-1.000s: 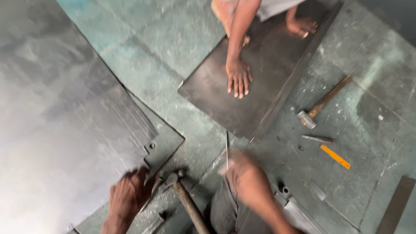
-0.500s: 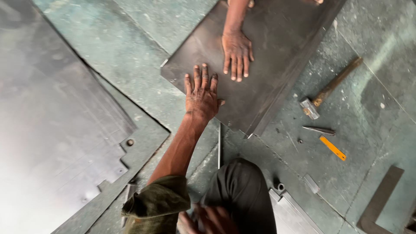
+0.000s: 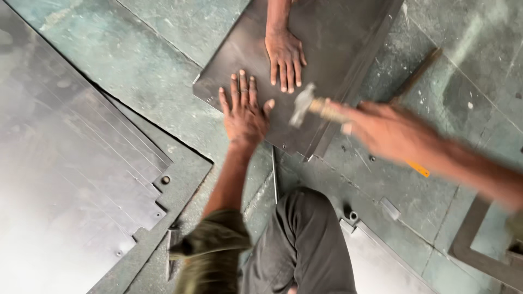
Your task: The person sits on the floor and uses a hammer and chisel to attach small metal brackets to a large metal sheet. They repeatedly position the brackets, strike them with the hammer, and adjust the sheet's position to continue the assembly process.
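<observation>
Head view: looking straight down at a person crouched on a green floor [image 3: 163, 65], working on sheet metal.
Metal sheet: a dark grey sheet [image 3: 338, 49] with a folded edge lies flat on the floor, straight ahead of the person's knee [image 3: 305, 239].
Left hand: the left hand [image 3: 245, 111] is pressed palm-down on the near corner of the sheet, fingers spread, grasping nothing.
Right hand: the right hand [image 3: 381, 128] is clenched round the handle of a hammer [image 3: 313, 106], blurred with motion; the hammer's metal head hangs over the sheet, near its folded edge.
Other person's hand: a co-worker's hand [image 3: 284, 54] lies flat on the same sheet, just beyond the left hand, fingers pointing towards it.
Stack of sheets: to the left, a pile of larger grey sheets [image 3: 71, 179] with stepped, notched corners, well apart from the work.
Orange piece: a small orange object [image 3: 418, 169] shows on the floor beneath the right forearm; its kind I cannot tell.
</observation>
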